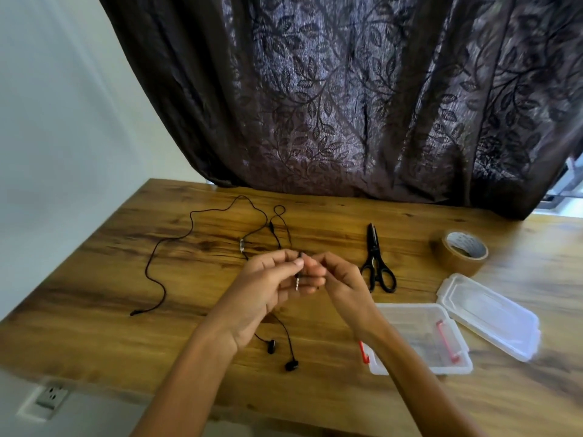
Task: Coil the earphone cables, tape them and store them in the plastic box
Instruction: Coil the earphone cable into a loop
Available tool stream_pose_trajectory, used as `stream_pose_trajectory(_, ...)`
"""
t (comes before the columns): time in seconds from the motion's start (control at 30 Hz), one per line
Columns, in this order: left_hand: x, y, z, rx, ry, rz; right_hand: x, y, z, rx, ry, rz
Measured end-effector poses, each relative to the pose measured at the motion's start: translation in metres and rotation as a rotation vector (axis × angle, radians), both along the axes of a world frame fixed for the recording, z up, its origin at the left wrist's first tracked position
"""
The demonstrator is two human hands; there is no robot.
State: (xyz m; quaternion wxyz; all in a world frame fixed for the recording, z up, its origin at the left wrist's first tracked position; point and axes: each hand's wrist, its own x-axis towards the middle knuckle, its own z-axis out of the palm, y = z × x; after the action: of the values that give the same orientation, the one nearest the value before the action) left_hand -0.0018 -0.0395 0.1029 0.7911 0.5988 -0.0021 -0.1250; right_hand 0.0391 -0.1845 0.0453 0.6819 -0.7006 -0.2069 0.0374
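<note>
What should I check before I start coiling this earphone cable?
1. Jack plug pinched in left hand: ok.
2. Right hand gripping anything near the plug: cannot tell.
3. Earphone cable free of knots: cannot tell; a small loop shows at its far end.
4. Tape roll and scissors lying ready at the right: ok.
5. Plastic box open, lid beside it: ok.
</note>
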Motion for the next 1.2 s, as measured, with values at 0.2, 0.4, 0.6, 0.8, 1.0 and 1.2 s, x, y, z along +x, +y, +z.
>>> stream_pose_trajectory(0.2,0.016,0.007,0.025,-0.336,-0.122,0.096,-0.002,0.0,-0.007,-0.018,-0.018,-0.029)
stream_pose_trajectory(0.4,0.032,0.012,0.034,-0.431,-0.225,0.237,-0.006,-0.012,-0.022,-0.269,-0.113,-0.122)
stream_pose_trajectory(0.6,0.038,-0.001,0.025,-0.263,-0.276,0.262,-0.015,-0.011,0.019,-0.71,-0.742,-0.299)
stream_pose_trajectory(0.8,0.035,-0.008,0.017,0.005,-0.265,0.145,-0.009,-0.013,0.082,-0.769,-1.056,-0.36)
stream_pose_trajectory(1.0,0.029,-0.008,0.017,0.049,-0.254,-0.054,0.013,-0.014,0.116,-0.647,-1.033,-0.309)
stream_pose_trajectory(1.2,0.029,-0.001,0.021,-0.152,-0.256,-0.099,0.039,-0.014,0.113,-0.401,-0.697,-0.281)
